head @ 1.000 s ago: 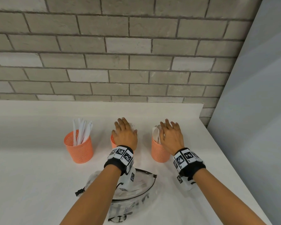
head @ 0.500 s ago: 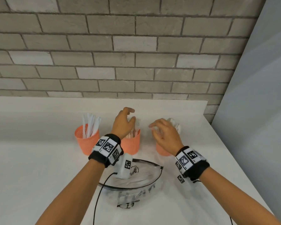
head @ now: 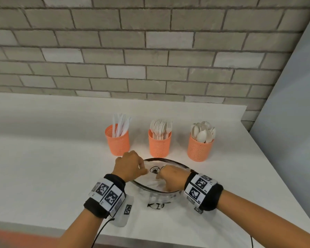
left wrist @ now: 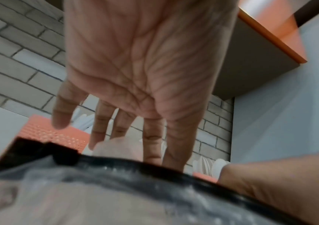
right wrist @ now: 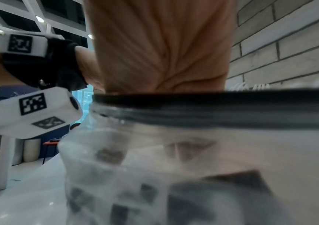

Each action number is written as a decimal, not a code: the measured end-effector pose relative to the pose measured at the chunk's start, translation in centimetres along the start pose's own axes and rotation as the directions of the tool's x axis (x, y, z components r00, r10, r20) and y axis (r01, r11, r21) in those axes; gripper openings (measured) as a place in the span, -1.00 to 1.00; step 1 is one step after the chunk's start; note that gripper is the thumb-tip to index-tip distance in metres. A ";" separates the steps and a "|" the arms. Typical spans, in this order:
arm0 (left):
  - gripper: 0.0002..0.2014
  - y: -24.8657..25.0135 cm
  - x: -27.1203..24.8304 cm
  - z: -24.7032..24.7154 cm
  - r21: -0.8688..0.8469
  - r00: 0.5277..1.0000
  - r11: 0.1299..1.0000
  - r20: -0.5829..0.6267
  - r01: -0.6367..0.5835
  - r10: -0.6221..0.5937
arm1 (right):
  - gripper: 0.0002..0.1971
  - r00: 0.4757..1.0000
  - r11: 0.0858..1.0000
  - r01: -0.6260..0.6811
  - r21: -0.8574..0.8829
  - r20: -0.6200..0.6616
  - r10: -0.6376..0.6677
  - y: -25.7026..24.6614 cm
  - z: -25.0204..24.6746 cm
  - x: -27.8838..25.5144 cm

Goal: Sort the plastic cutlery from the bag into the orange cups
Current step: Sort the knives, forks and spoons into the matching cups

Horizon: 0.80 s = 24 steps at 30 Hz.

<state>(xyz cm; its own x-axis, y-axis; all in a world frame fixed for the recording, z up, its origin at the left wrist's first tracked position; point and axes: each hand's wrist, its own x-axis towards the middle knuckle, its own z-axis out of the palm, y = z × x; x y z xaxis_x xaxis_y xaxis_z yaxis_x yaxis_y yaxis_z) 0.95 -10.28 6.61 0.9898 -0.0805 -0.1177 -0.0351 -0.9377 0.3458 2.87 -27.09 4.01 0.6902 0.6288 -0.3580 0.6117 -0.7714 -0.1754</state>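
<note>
With the right hand (head: 170, 178) plunged into the clear bag (head: 161, 192) on the worktop (head: 43, 167), its grasp hidden, the relaxed, empty left hand (head: 128, 166) should steady the black rim so remaining cutlery lifts out cleanly toward the three orange cups (head: 159, 146).

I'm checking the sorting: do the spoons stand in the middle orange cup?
No. In the head view the spoons fill the rightmost cup; the middle cup holds forks.
</note>
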 end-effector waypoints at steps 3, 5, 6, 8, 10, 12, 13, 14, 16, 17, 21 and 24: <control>-0.58 -0.4 -1.0 1.1 0.040 0.987 0.992 0.100 0.121 -0.125 | -0.45 0.991 0.999 -0.048 -0.022 0.125 0.050 -0.6 1.0 0.6; -0.25 -0.6 -1.4 1.7 0.002 0.972 0.989 0.180 0.150 -0.148 | -0.25 0.980 0.997 -0.073 -0.025 0.184 0.076 -0.8 1.6 0.9; -0.15 -0.6 -1.6 1.9 -0.026 0.967 0.988 0.210 0.152 -0.143 | -0.21 0.977 0.996 -0.080 -0.035 0.194 0.086 -0.8 2.0 1.1; -0.03 -0.5 -2.0 2.1 -0.091 0.954 0.985 0.276 0.147 -0.116 | -0.14 0.977 0.996 -0.086 -0.031 0.195 0.090 -0.7 2.3 1.4; 0.02 -0.5 -2.1 2.1 -0.159 0.940 0.978 0.333 0.137 -0.078 | -0.09 0.977 0.995 -0.100 0.001 0.189 0.098 -0.5 2.2 1.5; 0.05 -0.6 -2.1 1.9 -0.195 0.933 0.973 0.358 0.120 -0.044 | -0.12 0.979 0.993 -0.117 0.026 0.174 0.111 -0.3 2.0 1.5; 0.06 -0.6 -2.1 1.8 -0.198 0.930 0.974 0.366 0.109 -0.030 | -0.17 0.980 0.992 -0.124 0.035 0.158 0.117 -0.3 2.0 1.5; 0.07 -0.6 -2.1 1.7 -0.198 0.927 0.975 0.374 0.099 -0.018 | -0.21 0.983 0.991 -0.128 0.046 0.140 0.121 -0.3 2.1 1.5; 0.06 -0.5 -2.2 1.4 -0.189 0.923 0.979 0.384 0.079 -0.001 | -0.25 0.986 0.988 -0.140 0.069 0.105 0.132 -0.4 2.3 1.4; 0.06 -0.5 -2.2 1.3 -0.179 0.922 0.981 0.388 0.073 0.002 | -0.28 0.988 0.988 -0.139 0.068 0.079 0.134 -0.5 2.4 1.4; 0.07 -0.5 -2.4 1.1 -0.157 0.914 0.985 0.407 0.073 -0.003 | -0.45 0.989 0.988 -0.146 0.057 -0.005 0.146 -0.5 3.2 1.5; 0.07 -0.6 -2.5 1.0 -0.140 0.913 0.988 0.408 0.063 -0.001 | -0.43 0.982 0.975 -0.187 0.116 -0.013 0.190 -0.4 3.6 1.5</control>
<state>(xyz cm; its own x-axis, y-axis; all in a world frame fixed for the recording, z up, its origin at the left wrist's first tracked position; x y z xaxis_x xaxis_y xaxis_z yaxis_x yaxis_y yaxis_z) -1.68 -9.91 5.74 0.8474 -0.2105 -0.4874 0.0475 -0.8843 0.4646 2.29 -26.18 0.19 0.7986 0.4723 -0.3730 0.4228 -0.8813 -0.2108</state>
